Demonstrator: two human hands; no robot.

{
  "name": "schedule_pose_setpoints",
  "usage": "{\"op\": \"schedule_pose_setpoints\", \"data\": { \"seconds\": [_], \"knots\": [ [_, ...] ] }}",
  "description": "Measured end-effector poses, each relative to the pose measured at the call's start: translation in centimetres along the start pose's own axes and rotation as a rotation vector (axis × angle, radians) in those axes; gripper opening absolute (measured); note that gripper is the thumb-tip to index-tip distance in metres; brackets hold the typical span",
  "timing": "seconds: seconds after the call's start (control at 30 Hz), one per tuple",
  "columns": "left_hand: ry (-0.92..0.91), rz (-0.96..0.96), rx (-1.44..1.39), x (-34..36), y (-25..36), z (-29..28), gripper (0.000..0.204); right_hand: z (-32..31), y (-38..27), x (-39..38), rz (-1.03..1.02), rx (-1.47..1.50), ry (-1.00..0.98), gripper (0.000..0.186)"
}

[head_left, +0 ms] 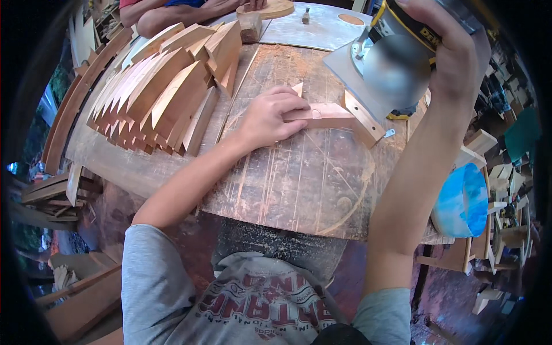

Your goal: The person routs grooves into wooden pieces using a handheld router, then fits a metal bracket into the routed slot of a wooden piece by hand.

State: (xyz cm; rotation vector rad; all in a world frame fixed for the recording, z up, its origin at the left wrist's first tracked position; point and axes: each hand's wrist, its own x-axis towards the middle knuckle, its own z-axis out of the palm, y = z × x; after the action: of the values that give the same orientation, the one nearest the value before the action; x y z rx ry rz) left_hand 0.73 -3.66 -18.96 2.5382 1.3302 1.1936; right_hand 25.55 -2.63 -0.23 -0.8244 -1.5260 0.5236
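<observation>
My left hand (271, 118) is closed around the near end of a short reddish wood piece (330, 117), pressing it down on the scratched wooden tabletop (305, 184). The piece's other end meets an angled wooden block (363, 119) with dark holes, beside a small metal tab (390, 133). Raised at the upper right, my right hand (451, 49) grips a yellow-and-black power tool that looks like a router (417, 26). Its flat, clear base (345, 66) tilts toward me above the table. A round blurred patch hides the tool's middle, so its bit cannot be made out.
Several curved, pointed wood pieces (172, 92) are stacked on the left. Across the table another person's hand (253, 4) rests on a round wooden board (276, 10). A blue-and-white bucket (460, 201) stands at right. Long curved boards (80, 103) lean at far left.
</observation>
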Motion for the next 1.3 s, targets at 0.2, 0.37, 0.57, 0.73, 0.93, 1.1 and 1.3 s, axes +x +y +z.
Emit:
{"op": "schedule_pose_setpoints", "data": {
  "seconds": [0.2,0.37,0.57,0.73,0.93,1.1,1.3],
  "knots": [
    [0.027,-0.007,-0.029,0.0,-0.2,0.6,0.030,-0.3,1.0,0.5,-0.044,0.154,-0.044,0.035],
    [0.061,0.025,0.031,0.0,0.0,0.8,0.027,-0.8,-0.3,0.5,0.028,0.136,-0.101,0.035],
    [0.049,-0.016,0.071,-0.1,0.4,0.7,0.025,-1.4,-1.2,0.7,0.125,0.145,-0.088,0.035],
    [0.076,0.022,0.136,-0.3,0.4,0.9,0.026,1.1,0.6,0.5,-0.008,0.167,0.048,0.033],
    [0.043,-0.002,0.094,-0.4,1.3,0.1,0.026,-0.6,-0.4,0.6,-0.121,0.207,-0.164,0.037],
    [0.051,-0.127,-0.078,-1.8,0.2,-1.2,0.037,1.3,2.9,0.7,-0.090,0.205,-0.151,0.043],
    [0.020,-0.199,-0.057,-2.0,-0.4,-3.0,0.048,3.2,3.0,-3.7,0.039,0.299,-0.256,0.045]
  ]
}}
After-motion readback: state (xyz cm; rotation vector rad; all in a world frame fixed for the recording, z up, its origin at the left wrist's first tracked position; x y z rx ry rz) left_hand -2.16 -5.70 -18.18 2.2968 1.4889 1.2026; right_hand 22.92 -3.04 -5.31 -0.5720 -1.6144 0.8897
